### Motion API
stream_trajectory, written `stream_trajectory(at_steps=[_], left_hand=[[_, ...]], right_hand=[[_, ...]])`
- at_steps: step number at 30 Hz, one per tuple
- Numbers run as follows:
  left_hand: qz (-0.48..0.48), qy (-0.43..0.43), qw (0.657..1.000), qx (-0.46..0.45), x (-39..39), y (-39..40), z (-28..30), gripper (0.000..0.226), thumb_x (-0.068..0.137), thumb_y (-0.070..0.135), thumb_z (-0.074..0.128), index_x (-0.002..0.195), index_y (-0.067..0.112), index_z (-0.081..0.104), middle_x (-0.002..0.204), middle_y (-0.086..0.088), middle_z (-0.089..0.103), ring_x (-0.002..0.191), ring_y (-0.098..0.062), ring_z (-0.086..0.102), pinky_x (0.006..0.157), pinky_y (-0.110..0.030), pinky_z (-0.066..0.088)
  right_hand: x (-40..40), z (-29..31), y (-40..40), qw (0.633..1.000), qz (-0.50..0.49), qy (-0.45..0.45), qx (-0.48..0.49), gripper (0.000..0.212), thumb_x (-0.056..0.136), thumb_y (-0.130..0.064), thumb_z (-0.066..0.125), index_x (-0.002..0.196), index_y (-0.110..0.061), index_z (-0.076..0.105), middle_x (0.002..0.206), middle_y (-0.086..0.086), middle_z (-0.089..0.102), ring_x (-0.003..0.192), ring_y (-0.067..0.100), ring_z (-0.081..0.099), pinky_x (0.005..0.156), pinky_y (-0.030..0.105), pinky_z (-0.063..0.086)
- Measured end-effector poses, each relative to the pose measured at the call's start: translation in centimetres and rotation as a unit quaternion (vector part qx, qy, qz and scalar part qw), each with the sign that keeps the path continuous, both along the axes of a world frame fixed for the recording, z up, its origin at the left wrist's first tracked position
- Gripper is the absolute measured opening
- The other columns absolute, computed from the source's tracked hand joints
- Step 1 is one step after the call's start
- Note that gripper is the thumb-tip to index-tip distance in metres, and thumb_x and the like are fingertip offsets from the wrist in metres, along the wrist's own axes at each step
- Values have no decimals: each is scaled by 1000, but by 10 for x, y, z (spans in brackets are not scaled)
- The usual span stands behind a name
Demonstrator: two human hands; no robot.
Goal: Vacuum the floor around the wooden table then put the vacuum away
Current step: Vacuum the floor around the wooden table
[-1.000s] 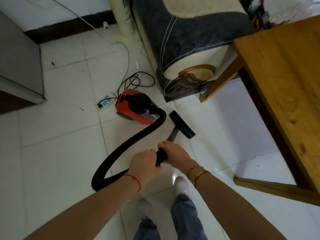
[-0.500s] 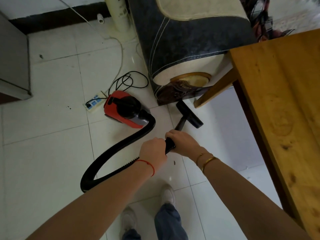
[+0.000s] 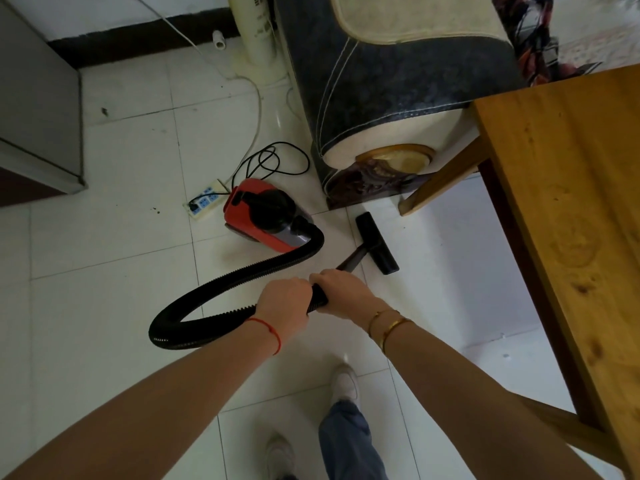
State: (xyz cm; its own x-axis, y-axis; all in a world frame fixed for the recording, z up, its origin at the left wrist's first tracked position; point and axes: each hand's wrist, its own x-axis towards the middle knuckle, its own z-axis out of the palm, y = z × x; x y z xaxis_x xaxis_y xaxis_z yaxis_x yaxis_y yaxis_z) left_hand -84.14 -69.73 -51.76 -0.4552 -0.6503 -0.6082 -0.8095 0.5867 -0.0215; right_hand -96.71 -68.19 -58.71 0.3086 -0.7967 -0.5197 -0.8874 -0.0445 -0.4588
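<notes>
A red and black canister vacuum (image 3: 258,216) sits on the white tile floor. Its ribbed black hose (image 3: 225,285) loops left and back to the wand. My left hand (image 3: 285,306) grips the hose end and my right hand (image 3: 341,292) grips the wand handle just ahead of it. The black floor nozzle (image 3: 377,242) lies on the tiles near the wooden table's (image 3: 568,188) far leg (image 3: 440,181).
A dark sofa arm (image 3: 381,98) stands behind the nozzle. A white power strip (image 3: 204,199) with a coiled black cord (image 3: 273,161) lies beside the vacuum. A grey cabinet (image 3: 38,109) is at left, a fan base (image 3: 259,39) at the back. My feet are below.
The nozzle slid forward toward the sofa and table leg, then drew back a little. Both hands kept their grip. The view shifted as I stepped.
</notes>
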Motion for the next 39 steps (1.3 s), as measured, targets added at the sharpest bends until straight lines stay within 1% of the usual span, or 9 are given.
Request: stream_trajectory(at_steps=[5,9,12,16,20,24,28,33,39], left_hand=[[-10,-10,1000,12,49,27,10,27,91,27,56,116,15,53,107,-3,60,94,-19,63,75,-28,47],[-29,-26,999,14,90,52,19,29,91,28,56,117,16,54,108,-4,60,94,-19,62,74,-28,47],[-54,-30,998,22,113,70,27,29,92,28,55,118,16,53,108,-4,60,94,-19,63,77,-29,48],[-84,-38,995,25,131,93,34,29,92,28,54,119,16,54,109,-4,60,96,-19,62,81,-30,49],[-95,-41,994,34,134,111,37,30,92,28,54,119,15,55,109,-5,61,95,-20,63,80,-30,50],[-86,-26,995,39,120,125,33,27,93,27,54,117,15,54,108,-5,61,94,-20,63,79,-29,49],[-71,-14,997,35,88,131,27,25,93,25,54,116,14,55,107,-5,61,94,-19,63,78,-28,48],[-48,4,998,33,31,130,14,23,93,22,54,114,13,54,105,-4,61,91,-19,63,76,-29,48],[-27,25,999,37,-48,119,-1,23,93,21,54,115,12,54,107,-4,61,93,-20,63,75,-28,46]], right_hand=[[50,4,36,999,-23,-32,1,21,80,-19,68,99,-15,58,94,6,63,90,24,62,81,35,51],[92,10,67,998,-41,-46,10,25,81,-20,68,103,-16,58,99,6,63,93,24,61,86,38,51],[116,14,91,996,-66,-60,17,26,81,-19,69,105,-16,59,101,6,63,94,24,61,88,38,51],[136,18,122,993,-90,-71,11,26,81,-18,69,105,-14,58,101,7,63,95,24,60,87,39,50],[141,18,145,990,-108,-87,11,22,80,-16,68,100,-13,59,99,8,63,93,25,60,86,41,50],[125,16,158,990,-111,-90,1,21,80,-19,69,99,-15,61,97,5,63,92,22,60,87,38,50],[90,10,163,989,-116,-90,-8,22,80,-19,71,99,-16,60,99,4,63,94,20,58,88,34,48],[31,-3,156,991,-110,-73,-12,19,80,-20,71,96,-18,61,95,2,62,90,20,59,87,35,49],[-50,-14,140,994,-95,-51,-7,19,78,-16,71,94,-15,60,95,4,63,90,22,59,86,36,48]])
